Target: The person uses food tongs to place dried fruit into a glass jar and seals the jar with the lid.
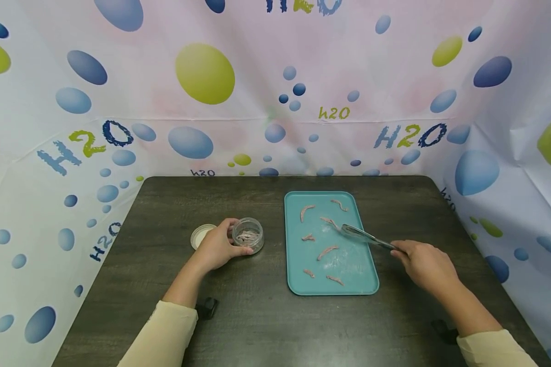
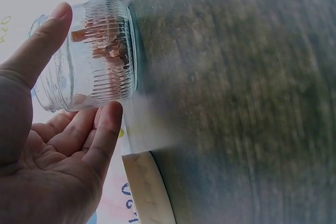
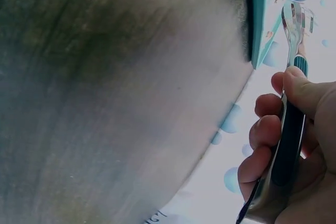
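My left hand [image 1: 217, 247] holds a clear glass jar [image 1: 256, 243] between thumb and fingers. The jar stands upright on the table, with pinkish, meat-like shreds [image 2: 111, 51] inside. In my right hand [image 1: 427, 265] is a pair of metal tongs [image 1: 369, 237] with dark grips [image 3: 290, 148]. The tongs reach over the right rim of a teal tray [image 1: 298, 285]. Their tips are at a thin pinkish strip [image 1: 329, 221]; whether they pinch it I cannot tell. Several similar strips, such as a curved strip [image 1: 305, 211], lie spread out on the tray.
A round cream lid [image 1: 200, 235] lies just left of the jar, partly behind my left hand. White smears mark the tray's middle. The dark wooden table [image 1: 252, 316] ends at a patterned sheet [image 1: 239, 92] hung behind and at both sides.
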Motion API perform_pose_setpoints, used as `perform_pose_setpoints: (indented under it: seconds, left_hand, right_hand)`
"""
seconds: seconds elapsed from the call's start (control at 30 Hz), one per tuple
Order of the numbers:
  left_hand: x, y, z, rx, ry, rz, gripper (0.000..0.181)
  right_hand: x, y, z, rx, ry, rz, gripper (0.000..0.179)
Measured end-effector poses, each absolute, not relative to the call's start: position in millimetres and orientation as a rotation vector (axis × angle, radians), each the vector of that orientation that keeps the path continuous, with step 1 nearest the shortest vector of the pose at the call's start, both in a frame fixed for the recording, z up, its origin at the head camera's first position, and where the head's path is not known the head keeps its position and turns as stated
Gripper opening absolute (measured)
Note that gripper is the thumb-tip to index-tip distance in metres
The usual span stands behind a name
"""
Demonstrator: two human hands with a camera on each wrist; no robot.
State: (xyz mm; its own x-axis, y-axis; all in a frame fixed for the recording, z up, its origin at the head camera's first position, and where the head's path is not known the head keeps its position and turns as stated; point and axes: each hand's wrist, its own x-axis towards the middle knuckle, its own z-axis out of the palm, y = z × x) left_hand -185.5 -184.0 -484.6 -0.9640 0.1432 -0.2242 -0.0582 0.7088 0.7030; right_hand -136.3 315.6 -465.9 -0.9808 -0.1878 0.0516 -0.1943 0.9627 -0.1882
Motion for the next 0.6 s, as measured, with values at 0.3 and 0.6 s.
perform_pose_setpoints:
  seconds: [0.3, 0.6]
  left_hand:
    - [-184.7, -182.3, -483.1, 0.085, 2.674, 1.104, 0.096]
    - [-181.9, -181.9, -483.5, 0.059, 2.668, 1.101, 0.095]
  right_hand:
    - [-136.5, 309.8, -454.9, 0.342, -3.024, 0.333, 0.027]
    - [-139.1, 302.5, -446.9, 0.355, -3.031, 0.307, 0.029]
